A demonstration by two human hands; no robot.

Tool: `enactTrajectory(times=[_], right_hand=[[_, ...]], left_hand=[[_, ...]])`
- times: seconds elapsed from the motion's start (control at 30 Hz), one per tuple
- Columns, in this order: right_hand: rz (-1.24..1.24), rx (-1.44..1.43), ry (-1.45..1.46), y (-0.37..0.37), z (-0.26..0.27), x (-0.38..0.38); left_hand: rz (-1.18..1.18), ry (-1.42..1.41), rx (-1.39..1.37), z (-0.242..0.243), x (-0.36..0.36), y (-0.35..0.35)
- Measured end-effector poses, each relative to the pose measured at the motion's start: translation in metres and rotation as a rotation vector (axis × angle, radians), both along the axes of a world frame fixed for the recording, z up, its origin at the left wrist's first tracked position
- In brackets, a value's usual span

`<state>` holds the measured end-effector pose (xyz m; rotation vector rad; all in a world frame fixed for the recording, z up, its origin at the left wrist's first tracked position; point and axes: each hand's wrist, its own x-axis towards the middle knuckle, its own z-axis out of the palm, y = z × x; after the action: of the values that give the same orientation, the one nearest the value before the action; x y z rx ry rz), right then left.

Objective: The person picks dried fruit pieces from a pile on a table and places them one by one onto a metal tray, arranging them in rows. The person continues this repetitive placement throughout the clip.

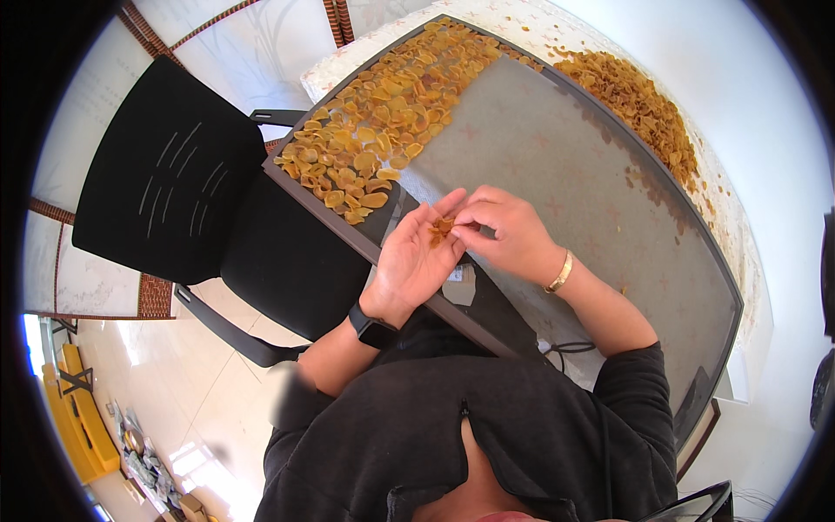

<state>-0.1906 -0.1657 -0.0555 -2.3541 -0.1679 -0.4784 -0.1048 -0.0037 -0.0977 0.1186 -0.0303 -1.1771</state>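
My left hand (417, 251) is palm up over the near edge of a dark-framed see-through panel (522, 150). A few small amber dried slices (440, 232) rest in its cupped palm. The thumb and fingertips of my right hand (505, 222) pinch at a piece right above that palm; the piece is partly hidden by the fingers. Beyond my left hand, many flat amber slices (372, 137) lie spread in a band across the panel's left end.
A heap of similar amber pieces (633, 111) sits on the patterned tablecloth (554, 26) behind the panel. A black chair (287, 261) stands against the left side. Near my waist are a dark strip (499, 307) under the panel and a black cable (574, 347).
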Motion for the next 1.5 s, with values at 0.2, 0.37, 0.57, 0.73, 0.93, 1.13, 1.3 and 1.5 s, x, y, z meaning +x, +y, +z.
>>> enactTrajectory(times=[0.2, 0.37, 0.57, 0.73, 0.93, 1.13, 1.3, 1.5], right_hand=[[-0.048, 0.350, 0.178, -0.010, 0.005, 0.000], [-0.067, 0.506, 0.292, -0.018, 0.015, -0.001], [-0.067, 0.599, 0.298, -0.017, 0.014, 0.000], [-0.098, 0.586, 0.271, -0.019, 0.010, 0.005], [-0.311, 0.465, 0.272, -0.075, 0.010, 0.067], [-0.349, 0.217, 0.298, -0.130, -0.016, 0.138], [-0.314, 0.122, 0.313, -0.132, -0.017, 0.158], [-0.359, 0.145, 0.206, -0.123, -0.020, 0.155]], left_hand=[[0.073, -0.077, 0.088, -0.005, -0.002, -0.001], [0.106, -0.174, 0.207, 0.001, -0.007, 0.000], [0.100, -0.190, 0.244, -0.002, -0.006, 0.000], [0.124, -0.190, 0.250, 0.000, -0.008, 0.000], [0.094, -0.134, 0.266, 0.002, -0.006, 0.000], [0.077, -0.117, 0.249, 0.006, -0.007, 0.001], [0.060, -0.112, 0.228, 0.004, -0.006, 0.002], [0.050, -0.113, 0.229, 0.005, -0.006, 0.001]])
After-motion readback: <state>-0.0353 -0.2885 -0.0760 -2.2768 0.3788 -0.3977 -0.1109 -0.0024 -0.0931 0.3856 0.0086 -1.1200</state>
